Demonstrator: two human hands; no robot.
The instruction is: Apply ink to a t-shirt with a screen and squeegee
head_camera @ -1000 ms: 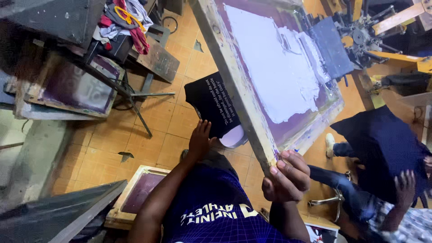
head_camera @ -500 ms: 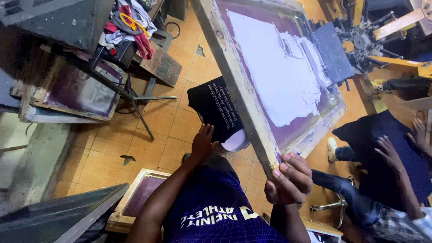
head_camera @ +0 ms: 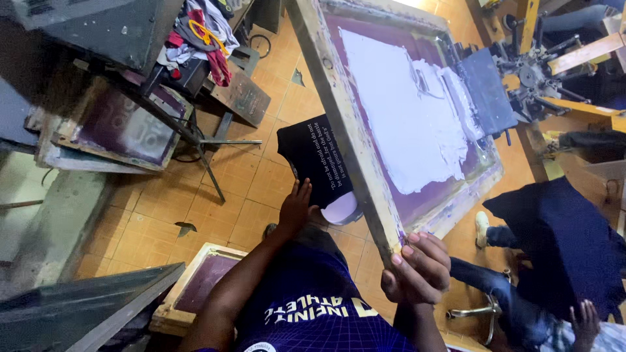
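Head view, right hand (head_camera: pixel 417 270) gripping screen frame (head_camera: pixel 339 124) corner, left hand (head_camera: pixel 297 208) apparently on black shirt (head_camera: pixel 313 156)

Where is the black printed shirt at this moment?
In the head view, the black printed shirt lies at centre, under the raised wooden screen frame, with the left hand resting on its near edge.

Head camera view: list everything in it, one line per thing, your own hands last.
Printing screen frame: one, wooden, purple mesh smeared with white ink, raised at centre.
Squeegee: one, dark blue, on the mesh.
Printed shirt: one, black with white lettering, under the frame.
Spare screens: two, wood-framed, on the floor at left.
Cloth pile: one, mixed colours, top left.
Floor tiles: orange.
Co-worker's hand: one, at dark blue cloth, bottom right.
Left hand: on the printed shirt.
Right hand: gripping the frame's corner.
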